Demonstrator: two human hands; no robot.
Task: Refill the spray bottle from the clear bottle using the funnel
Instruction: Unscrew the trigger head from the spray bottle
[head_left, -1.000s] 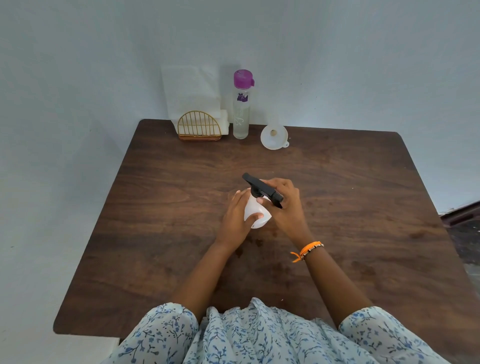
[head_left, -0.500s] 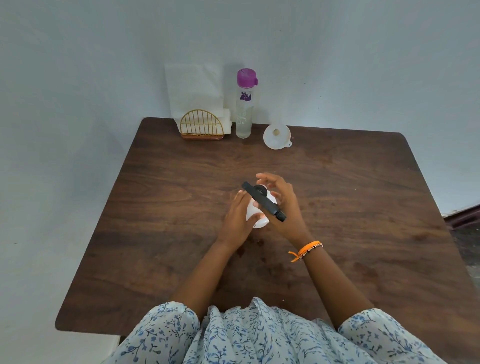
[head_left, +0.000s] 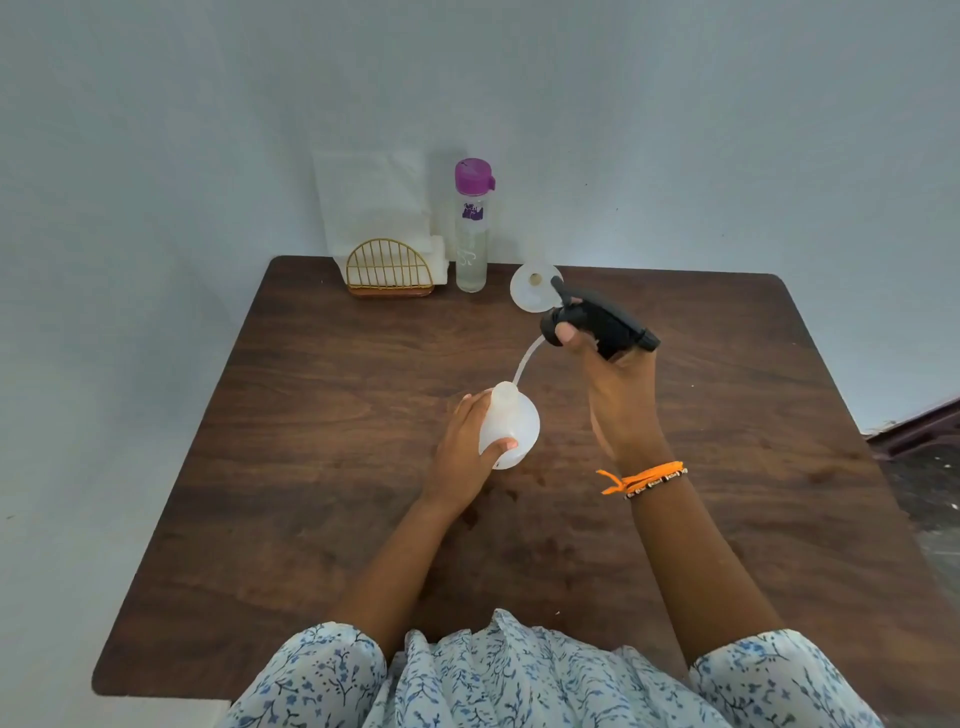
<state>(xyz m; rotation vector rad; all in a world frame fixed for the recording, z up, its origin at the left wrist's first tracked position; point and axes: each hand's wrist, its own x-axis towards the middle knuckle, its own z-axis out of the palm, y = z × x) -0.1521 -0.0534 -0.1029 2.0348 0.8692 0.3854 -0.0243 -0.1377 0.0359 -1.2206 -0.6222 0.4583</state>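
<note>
Left hand: the left hand (head_left: 464, 456) wraps its fingers and thumb round the white spray bottle body (head_left: 508, 432), holding it upright on the brown wooden table (head_left: 322, 467), its neck open.

Right hand: the right hand (head_left: 618, 395) grips the black trigger sprayer head (head_left: 597, 323), lifted up and away from the bottle.

Dip tube: a thin translucent dip tube (head_left: 524, 367) slants from the sprayer head down toward the bottle neck; its lower end looks to sit at or just inside the mouth, though this cannot be told for sure.

Funnel: the white funnel (head_left: 531, 289) lies on the table just beyond the raised sprayer head, partly covered by it. It is nearer the right hand than the left.

Clear bottle: the clear bottle with a purple cap (head_left: 471, 228) stands upright and capped, farther from both grips, beyond and to the left of the funnel.

Beside it: a gold wire napkin holder (head_left: 389, 273) with white napkins.

Judged step: the sprayer head is coming free; it likely needs setting down before the right hand can reach forward for the funnel.

Key relation: the funnel's spout must meet the open neck held under the left hand.
</note>
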